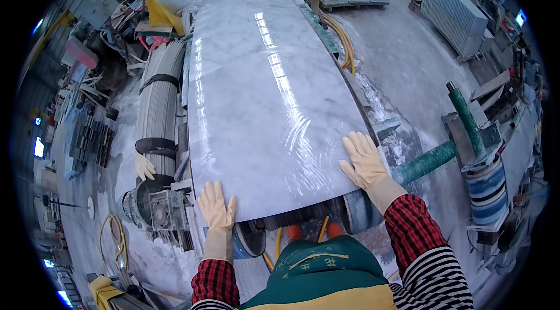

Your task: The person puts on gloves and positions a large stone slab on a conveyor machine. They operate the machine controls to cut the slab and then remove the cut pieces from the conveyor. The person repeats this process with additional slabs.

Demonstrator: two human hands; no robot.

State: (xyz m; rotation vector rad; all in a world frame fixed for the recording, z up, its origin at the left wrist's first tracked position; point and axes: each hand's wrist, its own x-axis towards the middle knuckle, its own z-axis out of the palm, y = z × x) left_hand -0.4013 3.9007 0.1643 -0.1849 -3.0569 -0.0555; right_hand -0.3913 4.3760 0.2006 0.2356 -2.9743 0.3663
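A long, glossy white-grey stone slab (245, 106) stretches away from me, with bright light reflections and wet-looking streaks near its close end. My left hand (216, 205), in a cream rubber glove, lies flat at the slab's near left corner with its fingers extended. At the near right edge my right hand (365, 164), gloved the same way, rests with fingers spread. Neither hand is wrapped around anything. Under the slab's near end, dark rollers or a belt partly show.
A grey bellows cover (158, 100) and a motor unit (166, 211) flank the slab's left side; a spare glove (144, 166) hangs there. To the right are a green cylinder (429, 163) and a blue-white drum (487, 190). Yellow hoses (344, 39) lie beyond; slabs (455, 12) stand stacked far right.
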